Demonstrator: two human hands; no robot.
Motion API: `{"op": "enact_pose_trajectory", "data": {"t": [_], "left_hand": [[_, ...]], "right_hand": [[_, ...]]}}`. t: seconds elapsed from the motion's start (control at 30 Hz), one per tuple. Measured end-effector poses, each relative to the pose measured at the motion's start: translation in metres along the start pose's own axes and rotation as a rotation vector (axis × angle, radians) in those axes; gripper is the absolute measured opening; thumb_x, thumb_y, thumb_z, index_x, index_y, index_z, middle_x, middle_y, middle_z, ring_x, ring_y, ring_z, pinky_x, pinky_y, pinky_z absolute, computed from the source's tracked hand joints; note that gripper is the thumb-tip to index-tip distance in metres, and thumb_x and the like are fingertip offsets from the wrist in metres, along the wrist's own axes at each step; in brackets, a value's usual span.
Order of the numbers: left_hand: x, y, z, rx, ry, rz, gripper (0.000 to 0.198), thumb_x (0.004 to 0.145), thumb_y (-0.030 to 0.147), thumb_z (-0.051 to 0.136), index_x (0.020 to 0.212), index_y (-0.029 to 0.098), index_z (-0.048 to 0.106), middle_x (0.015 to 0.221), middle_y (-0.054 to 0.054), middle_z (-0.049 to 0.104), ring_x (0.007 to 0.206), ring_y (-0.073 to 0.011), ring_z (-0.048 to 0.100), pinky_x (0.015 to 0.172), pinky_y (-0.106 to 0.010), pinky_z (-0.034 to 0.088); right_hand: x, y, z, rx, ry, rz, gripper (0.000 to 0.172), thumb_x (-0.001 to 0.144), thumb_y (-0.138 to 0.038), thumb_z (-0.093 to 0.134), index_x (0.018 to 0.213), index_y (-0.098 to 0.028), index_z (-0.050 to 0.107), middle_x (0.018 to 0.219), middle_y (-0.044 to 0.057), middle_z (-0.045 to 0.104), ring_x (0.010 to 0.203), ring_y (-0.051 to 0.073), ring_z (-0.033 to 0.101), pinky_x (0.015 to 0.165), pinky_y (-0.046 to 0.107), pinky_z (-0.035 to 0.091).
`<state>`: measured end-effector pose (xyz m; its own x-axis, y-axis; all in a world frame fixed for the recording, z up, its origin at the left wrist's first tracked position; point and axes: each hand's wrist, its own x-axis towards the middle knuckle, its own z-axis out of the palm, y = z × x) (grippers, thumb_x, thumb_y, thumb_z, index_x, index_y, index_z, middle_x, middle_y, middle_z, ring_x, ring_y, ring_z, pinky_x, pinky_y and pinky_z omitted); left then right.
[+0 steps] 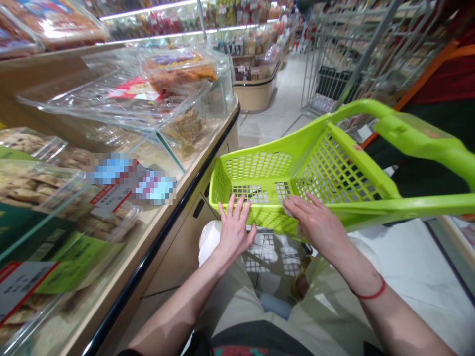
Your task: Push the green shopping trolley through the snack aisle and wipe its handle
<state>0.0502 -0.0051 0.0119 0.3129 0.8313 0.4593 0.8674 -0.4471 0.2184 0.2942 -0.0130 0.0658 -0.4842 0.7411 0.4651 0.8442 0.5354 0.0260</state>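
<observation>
A lime-green plastic shopping basket cart [260, 170] stands just ahead of me, nothing in its mesh tray. My left hand [233, 227] is open, fingers spread, hovering at the basket's near rim. To its right, my right hand [315, 220] lies flat and open with its fingertips on the same rim. A red string circles my right wrist. The green handle bar [415, 133] arches up to the right.
A glass-fronted counter [166, 217] with clear boxes of biscuits and snacks [178, 69] runs along my left. Price labels [111, 170] sit on the glass. A metal trolley rack [356, 54] stands ahead right on the tiled aisle [274, 113]. More shelves lie beyond.
</observation>
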Motion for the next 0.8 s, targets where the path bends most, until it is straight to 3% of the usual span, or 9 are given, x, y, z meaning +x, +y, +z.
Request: {"op": "enact_pose_trajectory", "data": {"t": [0.17,0.3,0.5,0.67,0.8], "left_hand": [[-0.003,-0.003,0.003,-0.012,0.030,0.010,0.057,0.085,0.024,0.058,0.139,0.016,0.043,0.150,-0.017,0.046,0.150,-0.0372,0.022,0.118,-0.069,0.008],[-0.004,-0.004,0.004,-0.013,0.045,0.016,0.059,0.085,0.024,0.059,0.140,0.015,0.042,0.150,-0.017,0.046,0.150,-0.0368,0.022,0.119,-0.069,0.007],[0.001,0.005,-0.001,-0.004,0.009,0.006,0.064,0.085,0.027,0.058,0.145,0.013,0.037,0.152,-0.018,0.044,0.149,-0.0364,0.026,0.120,-0.067,0.007],[0.013,0.029,0.001,-0.082,-0.056,0.178,0.075,0.089,0.027,0.053,0.154,0.009,0.020,0.158,-0.018,0.034,0.152,-0.0300,0.019,0.123,-0.053,0.021],[0.018,0.044,0.007,-0.121,-0.106,0.235,0.080,0.088,0.027,0.052,0.155,0.008,0.013,0.159,-0.018,0.031,0.153,-0.0293,0.018,0.124,-0.053,0.020]], "right_hand": [[-0.032,0.039,-0.026,-0.062,-0.019,0.035,0.052,0.082,0.001,0.040,0.127,-0.014,0.062,0.130,0.014,0.067,0.121,0.023,0.063,0.115,0.049,0.037],[-0.039,0.046,-0.035,-0.086,0.013,0.058,0.051,0.081,0.000,0.039,0.125,-0.014,0.063,0.127,0.014,0.068,0.118,0.025,0.065,0.115,0.050,0.038],[-0.023,0.027,-0.024,-0.075,0.020,0.036,0.046,0.084,0.002,0.041,0.121,-0.012,0.065,0.122,0.013,0.070,0.113,0.023,0.067,0.114,0.047,0.041],[0.004,-0.002,-0.010,-0.045,0.036,0.031,0.044,0.086,0.005,0.039,0.114,-0.011,0.068,0.115,0.013,0.073,0.104,0.021,0.069,0.112,0.044,0.044],[0.015,-0.023,0.005,-0.038,0.052,0.052,0.039,0.089,0.001,0.041,0.118,-0.009,0.066,0.116,0.015,0.072,0.108,0.023,0.067,0.112,0.045,0.044]]}}
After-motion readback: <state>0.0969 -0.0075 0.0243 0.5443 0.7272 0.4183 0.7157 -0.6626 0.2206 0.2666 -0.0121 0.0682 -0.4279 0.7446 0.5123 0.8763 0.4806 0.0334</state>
